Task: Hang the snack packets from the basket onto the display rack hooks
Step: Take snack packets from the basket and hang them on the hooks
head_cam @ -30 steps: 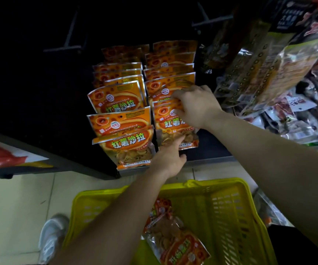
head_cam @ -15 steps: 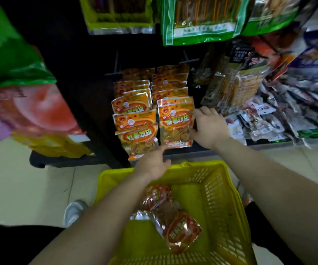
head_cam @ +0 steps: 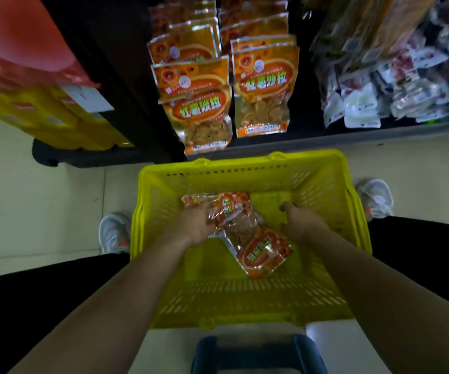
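Observation:
A yellow plastic basket (head_cam: 326, 184) stands on the floor between my feet. Inside lie orange snack packets: an upper packet (head_cam: 226, 206) and a lower packet (head_cam: 264, 252). My left hand (head_cam: 193, 225) grips the upper packet at its left side, fingers curled on it. My right hand (head_cam: 299, 222) hovers inside the basket just right of the packets, fingers loosely curled, holding nothing. Ahead, two columns of the same orange packets hang on the display rack: the left column (head_cam: 191, 76) and the right column (head_cam: 265, 76).
Clear-wrapped snacks (head_cam: 393, 85) hang to the right of the rack. Red and yellow packages (head_cam: 29, 76) hang at the left. My white shoes (head_cam: 114, 233) flank the basket on pale floor tiles. A dark blue object (head_cam: 258, 352) sits just below the basket.
Both hands left the hanging packets and dropped into the basket. My view tilted down. My left hand took hold of a packet in the basket.

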The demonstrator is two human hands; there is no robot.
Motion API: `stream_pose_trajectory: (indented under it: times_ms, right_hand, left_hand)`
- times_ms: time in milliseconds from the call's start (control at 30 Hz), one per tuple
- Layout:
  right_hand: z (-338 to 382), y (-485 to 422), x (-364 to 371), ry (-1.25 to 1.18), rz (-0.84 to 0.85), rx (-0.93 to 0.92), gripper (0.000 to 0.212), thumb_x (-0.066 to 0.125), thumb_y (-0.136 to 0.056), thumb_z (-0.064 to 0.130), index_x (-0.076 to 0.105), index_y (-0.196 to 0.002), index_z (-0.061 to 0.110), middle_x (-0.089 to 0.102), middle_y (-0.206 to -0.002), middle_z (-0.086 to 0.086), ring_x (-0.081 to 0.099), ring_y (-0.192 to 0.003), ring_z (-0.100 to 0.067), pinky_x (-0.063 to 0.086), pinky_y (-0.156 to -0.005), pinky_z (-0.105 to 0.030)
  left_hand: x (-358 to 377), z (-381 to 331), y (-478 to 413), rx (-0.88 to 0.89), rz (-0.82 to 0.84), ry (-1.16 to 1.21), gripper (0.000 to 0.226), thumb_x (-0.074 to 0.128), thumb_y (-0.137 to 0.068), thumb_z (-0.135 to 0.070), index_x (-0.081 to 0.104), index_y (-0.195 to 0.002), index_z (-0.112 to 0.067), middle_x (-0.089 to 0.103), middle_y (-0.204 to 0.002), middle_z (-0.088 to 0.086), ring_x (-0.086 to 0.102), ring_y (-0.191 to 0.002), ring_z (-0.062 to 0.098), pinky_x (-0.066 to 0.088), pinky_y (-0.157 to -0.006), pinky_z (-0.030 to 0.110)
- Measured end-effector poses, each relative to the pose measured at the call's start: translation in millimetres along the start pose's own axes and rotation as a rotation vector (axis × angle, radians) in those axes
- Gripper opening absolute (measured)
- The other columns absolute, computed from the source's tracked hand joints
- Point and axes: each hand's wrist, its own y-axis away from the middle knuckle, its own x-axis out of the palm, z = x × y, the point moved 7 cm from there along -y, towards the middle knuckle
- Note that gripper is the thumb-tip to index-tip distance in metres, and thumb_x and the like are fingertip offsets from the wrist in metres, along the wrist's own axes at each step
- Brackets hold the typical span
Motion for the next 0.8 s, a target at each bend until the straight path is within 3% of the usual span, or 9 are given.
stream_pose_trajectory:
  times_ms: [100,200,333,400,467,567,667,800]
  right_hand:
    - [-1.5,-16.1,43.7,-0.018,0.103,0.015,0.047,0.056,-0.096,0.027,0.046,-0.137,0.008,0.045,-0.136,-0.018,0.05,-0.126,-0.037,0.046,-0.097,-0.042]
    - [-8.7,-28.2,78.6,-0.091,0.147,0.082,0.047,0.055,-0.092,0.022,0.042,-0.133,0.004,0.046,-0.129,-0.02,0.055,-0.117,-0.041,0.05,-0.092,-0.044]
    - [-13.6,-33.6,94.3,-0.168,0.077,0.169,0.051,0.064,-0.084,0.022,0.041,-0.128,0.01,0.045,-0.129,-0.016,0.06,-0.111,-0.041,0.05,-0.089,-0.045]
    - [-17.6,-38.0,99.6,-0.211,0.104,0.19,0.058,0.073,-0.075,0.02,0.044,-0.125,0.014,0.053,-0.126,-0.015,0.06,-0.112,-0.039,0.051,-0.09,-0.045]
    - [-20.5,-41.3,99.0,-0.23,0.126,0.171,0.06,0.076,-0.072,0.022,0.049,-0.126,0.019,0.061,-0.123,-0.012,0.061,-0.113,-0.035,0.052,-0.09,-0.043]
    - [-26.0,-41.0,80.8,-0.228,0.012,0.191,0.041,0.065,-0.083,0.021,0.057,-0.124,0.025,0.064,-0.122,-0.01,0.063,-0.111,-0.032,0.052,-0.089,-0.038]
    - [-29.4,-40.7,61.3,-0.209,-0.067,0.203,0.027,0.058,-0.088,0.015,0.063,-0.114,0.021,0.068,-0.114,-0.012,0.065,-0.106,-0.033,0.051,-0.084,-0.037]
    - [-31.6,-38.8,45.6,-0.277,-0.105,0.163,0.023,0.063,-0.087,0.017,0.064,-0.109,0.021,0.072,-0.105,-0.012,0.067,-0.099,-0.032,0.052,-0.079,-0.034]
  left_hand:
    - [21.5,13.4,-22.9,-0.018,0.029,-0.068,0.072,0.072,-0.085,-0.043,0.042,-0.148,-0.023,0.054,-0.145,0.011,0.055,-0.125,0.033,0.047,-0.1,0.038]
    - [41.1,18.9,-47.2,-0.016,0.05,-0.161,0.081,0.07,-0.084,-0.051,0.033,-0.153,-0.026,0.033,-0.16,0.009,0.031,-0.144,0.037,0.03,-0.117,0.046]
    - [56.7,18.6,-68.2,-0.01,0.024,-0.183,0.094,0.068,-0.086,-0.052,0.013,-0.159,-0.027,0.005,-0.167,0.005,0.004,-0.151,0.039,0.013,-0.121,0.052]
    - [60.1,22.1,-72.2,-0.011,0.002,-0.205,0.098,0.068,-0.085,-0.051,0.007,-0.159,-0.028,0.007,-0.166,0.007,0.008,-0.15,0.04,0.015,-0.12,0.054]
    - [62.8,24.6,-73.0,0.008,-0.018,-0.286,0.094,0.066,-0.084,-0.054,0.013,-0.158,-0.031,0.022,-0.161,0.008,0.02,-0.145,0.041,0.021,-0.118,0.053]
    - [67.8,25.9,-69.1,-0.008,-0.001,-0.326,0.082,0.057,-0.084,-0.061,0.021,-0.152,-0.035,0.037,-0.152,0.007,0.035,-0.136,0.041,0.029,-0.114,0.051]
    - [76.0,32.0,-61.0,-0.097,0.095,-0.314,0.08,0.059,-0.088,-0.054,0.02,-0.154,-0.03,0.031,-0.156,0.012,0.035,-0.139,0.038,0.035,-0.108,0.05]
    - [73.2,30.5,-54.7,-0.11,0.097,-0.321,0.066,0.062,-0.088,-0.052,0.041,-0.143,-0.022,0.03,-0.149,0.013,0.032,-0.135,0.036,0.038,-0.103,0.05]
